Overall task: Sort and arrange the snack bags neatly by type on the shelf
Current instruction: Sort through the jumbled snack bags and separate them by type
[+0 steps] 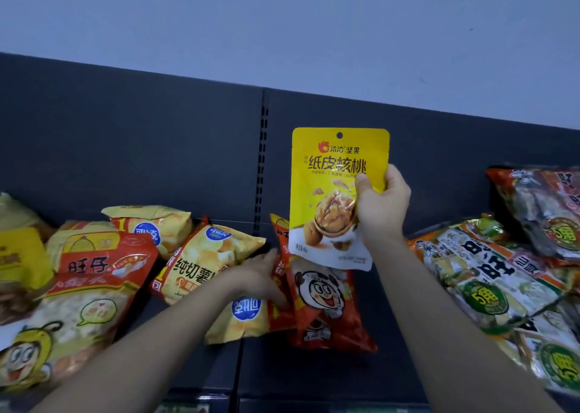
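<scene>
My right hand [381, 203] holds a yellow walnut bag [329, 174] upright above the dark shelf [314, 371], pinching its right edge. Just below it lies a red bag with a cartoon face [323, 312]. My left hand [262, 276] grips that red bag's left edge. Yellow potato chip bags [204, 262] lie tilted to the left of my left hand, one of them [241, 318] under my wrist. A red and yellow bun bag [91, 290] lies further left.
A heap of green and orange rice cracker bags [489, 274] fills the right side, with more stacked higher at the far right [546, 211]. The dark back panel [157, 148] has a slotted upright post [262, 167]. Bare shelf shows at the front middle.
</scene>
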